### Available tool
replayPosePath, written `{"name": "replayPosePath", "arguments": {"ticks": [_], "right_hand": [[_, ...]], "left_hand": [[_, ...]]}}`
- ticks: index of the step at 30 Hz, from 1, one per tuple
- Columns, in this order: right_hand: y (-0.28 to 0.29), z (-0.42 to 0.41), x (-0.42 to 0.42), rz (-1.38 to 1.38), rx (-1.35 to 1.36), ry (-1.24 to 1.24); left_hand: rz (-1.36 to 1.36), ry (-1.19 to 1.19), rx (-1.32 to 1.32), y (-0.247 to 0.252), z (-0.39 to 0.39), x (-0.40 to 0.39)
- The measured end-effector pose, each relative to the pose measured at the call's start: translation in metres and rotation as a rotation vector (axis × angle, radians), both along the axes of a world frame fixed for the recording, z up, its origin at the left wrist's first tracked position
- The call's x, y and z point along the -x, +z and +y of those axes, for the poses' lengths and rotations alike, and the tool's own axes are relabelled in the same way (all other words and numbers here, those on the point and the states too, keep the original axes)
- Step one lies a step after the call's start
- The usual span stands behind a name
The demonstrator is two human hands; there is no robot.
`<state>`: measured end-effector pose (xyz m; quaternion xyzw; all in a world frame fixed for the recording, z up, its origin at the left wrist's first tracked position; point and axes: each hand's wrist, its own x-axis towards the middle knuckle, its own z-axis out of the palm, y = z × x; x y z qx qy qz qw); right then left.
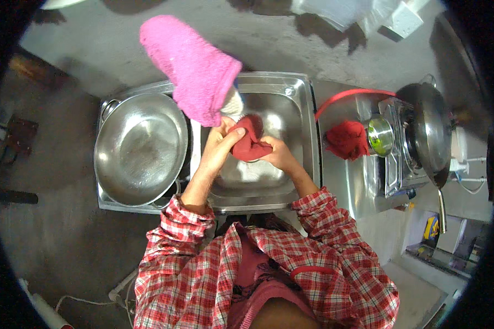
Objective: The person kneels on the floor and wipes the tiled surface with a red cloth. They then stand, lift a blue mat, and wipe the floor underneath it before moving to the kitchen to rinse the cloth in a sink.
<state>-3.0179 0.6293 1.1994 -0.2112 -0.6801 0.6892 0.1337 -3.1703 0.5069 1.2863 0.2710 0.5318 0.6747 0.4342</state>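
Note:
Over the steel sink basin (271,193) I hold a crumpled red cloth (247,142) in both hands. My left hand (224,137) grips its left side, thumb lying on top. My right hand (276,152) pinches the right edge of the same cloth. Just beyond my left hand is a fuzzy pink cloth (189,70), which covers part of the sink's back left corner. Something whitish (232,103) shows beneath the pink cloth's right edge; I cannot tell what it is.
A large round metal pan (142,148) rests on the drainboard to the left. On the right counter lie another red cloth (346,140), a small metal bowl (380,136) and a red hose (354,93). Farther right, a wok (430,131) stands tilted at the gas stove (391,164).

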Motion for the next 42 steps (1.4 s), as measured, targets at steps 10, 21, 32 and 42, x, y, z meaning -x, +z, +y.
{"name": "replayPosePath", "arguments": {"ticks": [10, 21, 32, 42], "right_hand": [[0.021, -0.024, 0.05, -0.21, -0.037, 0.021], [0.044, -0.02, 0.047, -0.097, 0.081, 0.055], [0.038, -0.072, 0.063, 0.036, -0.287, -0.404], [-0.012, 0.003, 0.075, -0.17, -0.337, -0.517]], "left_hand": [[1.186, 0.295, 0.28, -0.003, -0.008, 0.071], [1.184, 0.101, 0.467, -0.049, -0.044, -0.006], [-1.009, 0.249, 0.032, -0.1, -0.003, 0.014], [-0.74, 0.246, 0.131, -0.062, 0.011, -0.018]]}}
